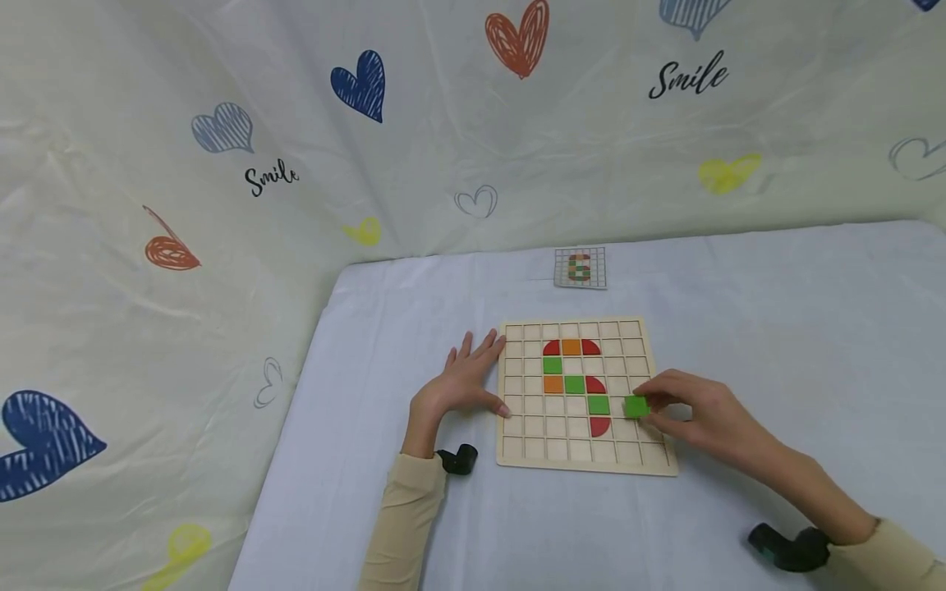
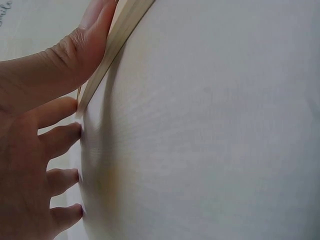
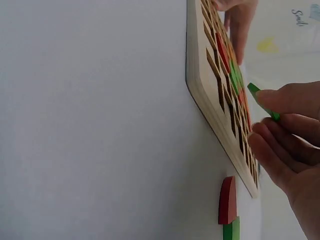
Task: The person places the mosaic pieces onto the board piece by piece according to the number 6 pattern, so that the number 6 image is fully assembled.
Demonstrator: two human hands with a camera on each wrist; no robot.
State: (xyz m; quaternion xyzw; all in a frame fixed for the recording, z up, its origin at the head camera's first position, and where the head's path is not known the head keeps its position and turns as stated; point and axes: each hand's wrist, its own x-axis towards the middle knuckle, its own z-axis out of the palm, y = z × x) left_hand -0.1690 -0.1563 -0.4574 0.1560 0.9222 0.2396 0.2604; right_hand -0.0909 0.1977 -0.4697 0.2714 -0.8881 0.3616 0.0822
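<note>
A wooden grid board point(image 1: 585, 469) lies on the table with red, orange and green pieces set in some of its cells. My right hand point(image 1: 705, 406) pinches a green square tile point(image 1: 636, 407) between thumb and fingers, over the right side of the board. In the right wrist view that green tile point(image 3: 262, 101) is tilted and held above the grid. My left hand point(image 1: 461, 382) rests at the board's left edge, fingers spread and thumb on the rim. The left wrist view shows the thumb point(image 2: 82, 57) pressing along the wooden edge point(image 2: 117, 42).
Behind the board, near the table's back edge, lies a small card point(image 1: 580, 268) printed with a coloured grid pattern. Beside the board, a loose red piece point(image 3: 227, 201) and a green piece point(image 3: 231, 230) lie on the white cloth. A curtain with hearts point(image 1: 362, 86) hangs behind.
</note>
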